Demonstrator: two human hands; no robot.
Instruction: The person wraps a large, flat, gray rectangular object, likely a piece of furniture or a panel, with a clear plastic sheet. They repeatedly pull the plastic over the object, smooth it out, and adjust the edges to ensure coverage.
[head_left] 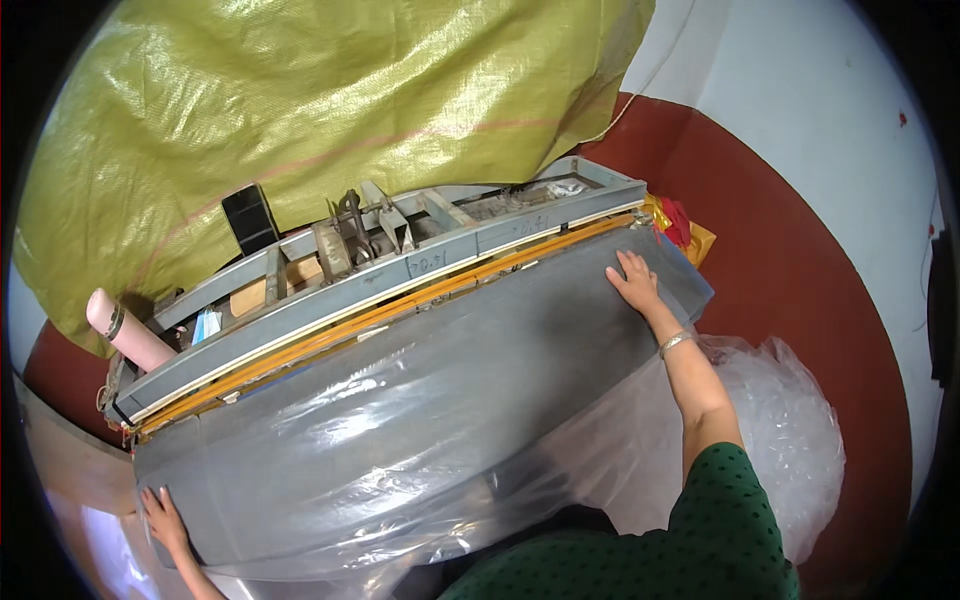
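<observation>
The right hand [634, 281] is lying flat, fingers spread, on the far end of a clear plastic sheet [420, 400] that is covering the grey table just before the long sealing bar [380, 300]. The left hand [165, 520] is resting open-fingered at the sheet's near corner, possibly pinching its edge, though the rim is blurring it.

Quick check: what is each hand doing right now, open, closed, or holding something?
Left hand: open, flat on the clear plastic sheet, near corner.
Right hand: open, palm pressing the sheet by the sealing bar.
</observation>
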